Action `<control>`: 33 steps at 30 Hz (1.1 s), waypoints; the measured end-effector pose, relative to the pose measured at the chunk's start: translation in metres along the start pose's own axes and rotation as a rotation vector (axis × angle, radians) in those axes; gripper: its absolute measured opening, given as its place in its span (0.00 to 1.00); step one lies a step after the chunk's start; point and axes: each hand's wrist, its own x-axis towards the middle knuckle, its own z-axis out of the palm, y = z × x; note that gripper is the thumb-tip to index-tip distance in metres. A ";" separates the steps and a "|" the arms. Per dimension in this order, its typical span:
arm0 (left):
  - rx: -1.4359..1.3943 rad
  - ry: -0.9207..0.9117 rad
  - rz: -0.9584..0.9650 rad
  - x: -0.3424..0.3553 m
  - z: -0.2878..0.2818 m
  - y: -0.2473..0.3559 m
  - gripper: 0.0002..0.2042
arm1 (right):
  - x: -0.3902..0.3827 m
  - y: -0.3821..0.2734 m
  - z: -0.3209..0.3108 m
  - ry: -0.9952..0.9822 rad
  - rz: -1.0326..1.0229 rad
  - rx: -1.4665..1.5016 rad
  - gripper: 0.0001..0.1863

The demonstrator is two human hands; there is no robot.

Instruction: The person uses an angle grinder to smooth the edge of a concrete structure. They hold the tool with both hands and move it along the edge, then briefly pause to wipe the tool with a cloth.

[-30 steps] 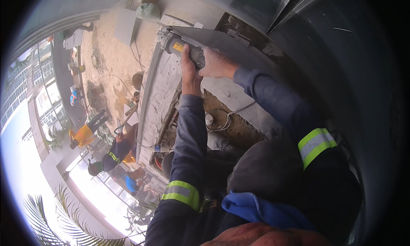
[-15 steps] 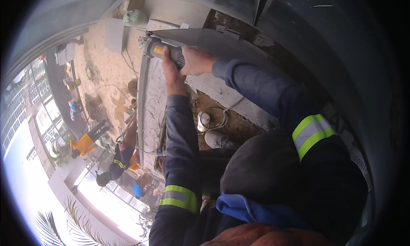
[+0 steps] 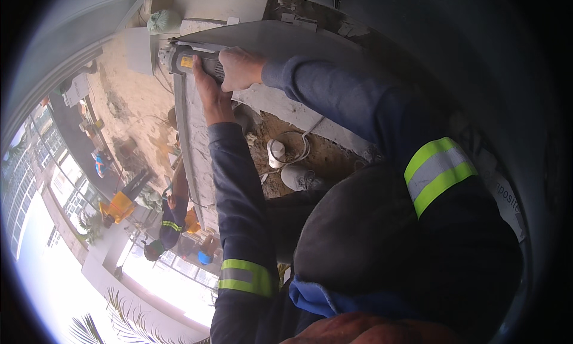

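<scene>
Both of my hands hold a grey angle grinder [image 3: 190, 62] with a yellow label, at the left end of a dark grey panel [image 3: 280, 39]. My left hand [image 3: 212, 96] grips its body from below, thumb laid along the side. My right hand [image 3: 240, 69] is closed around the rear end of the grinder. The tool's head lies by the panel's edge, above a pale, rough ledge [image 3: 200, 141]. I cannot make out its disc or whether it touches the panel.
Below my forearms, a pale cable [image 3: 307, 144] loops beside a white object [image 3: 276, 153] and a dusty grey shoe [image 3: 298, 178]. A green sack [image 3: 164, 21] sits at the far end. Several people work on the left, one in a yellow top [image 3: 119, 206].
The whole view has shifted, so hands, grinder and panel appear farther left and slightly higher. Both hands keep their grip, with the grinder still at the panel's left end.
</scene>
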 end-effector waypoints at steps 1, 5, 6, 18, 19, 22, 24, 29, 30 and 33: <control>0.016 -0.006 0.001 0.002 -0.003 0.000 0.23 | 0.000 0.000 0.001 0.006 -0.007 -0.007 0.23; 0.075 -0.022 0.031 0.004 -0.006 0.000 0.23 | 0.000 -0.004 -0.002 -0.018 -0.016 -0.029 0.20; 0.074 -0.020 0.015 0.004 -0.006 0.000 0.23 | 0.000 -0.005 -0.003 -0.013 -0.015 -0.028 0.19; 0.061 -0.021 -0.032 0.019 -0.019 0.004 0.25 | -0.003 -0.016 -0.010 -0.032 0.031 -0.057 0.16; 0.049 -0.033 -0.028 0.021 -0.021 0.004 0.25 | -0.003 -0.017 -0.009 -0.020 0.027 -0.072 0.16; 0.047 -0.020 -0.026 0.019 -0.018 0.004 0.25 | -0.003 -0.016 -0.010 -0.022 0.023 -0.086 0.17; 0.053 -0.013 -0.021 0.017 -0.015 0.004 0.24 | -0.001 -0.015 -0.010 -0.034 0.022 -0.085 0.17; 0.067 -0.009 -0.038 0.007 -0.007 0.004 0.24 | -0.006 -0.012 -0.010 -0.035 0.026 -0.027 0.18; 0.067 -0.008 -0.034 0.004 -0.005 0.004 0.23 | -0.009 -0.013 -0.010 -0.026 0.019 -0.030 0.19; 0.057 0.003 -0.026 -0.006 0.004 0.001 0.23 | -0.021 -0.013 -0.015 -0.012 0.008 -0.040 0.20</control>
